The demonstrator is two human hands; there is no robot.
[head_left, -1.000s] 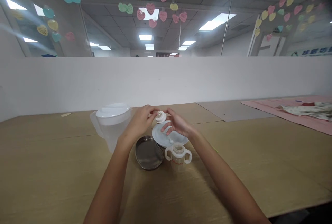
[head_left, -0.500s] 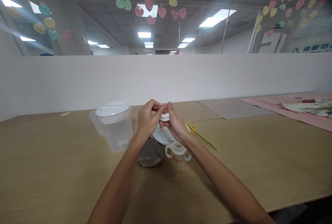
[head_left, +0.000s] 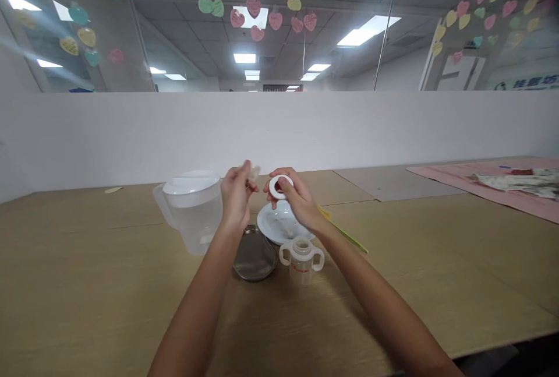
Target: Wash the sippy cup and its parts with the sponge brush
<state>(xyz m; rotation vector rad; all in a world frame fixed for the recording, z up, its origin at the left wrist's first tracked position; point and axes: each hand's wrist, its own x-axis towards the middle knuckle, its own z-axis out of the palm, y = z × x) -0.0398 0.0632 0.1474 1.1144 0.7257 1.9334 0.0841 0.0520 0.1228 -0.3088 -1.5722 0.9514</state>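
Observation:
Between the fingers of my left hand (head_left: 236,193) is a clear bottle nipple (head_left: 254,172), pinched and partly hidden. My right hand (head_left: 294,193) grips a white bottle collar ring (head_left: 275,187), its round opening turned toward me. The two hands are apart, raised over a white plate (head_left: 266,222) that has something clear lying in it. Below my right wrist stands a clear baby bottle (head_left: 301,269) with two handles, red lettering and an uncovered mouth. A metal kidney-shaped tray (head_left: 255,257) lies to the left of the bottle.
A lidded, translucent pitcher (head_left: 194,214) stands left of my left hand. Behind my right forearm lies a yellow-and-green brush (head_left: 347,232). A pink cloth (head_left: 458,176) with a patterned fabric (head_left: 515,183) on it covers the far right of the table. A white wall (head_left: 279,132) rises behind.
My hands have moved apart. The nipple has come away from the collar ring, going left with my left hand, while the ring has tilted to face me in my right.

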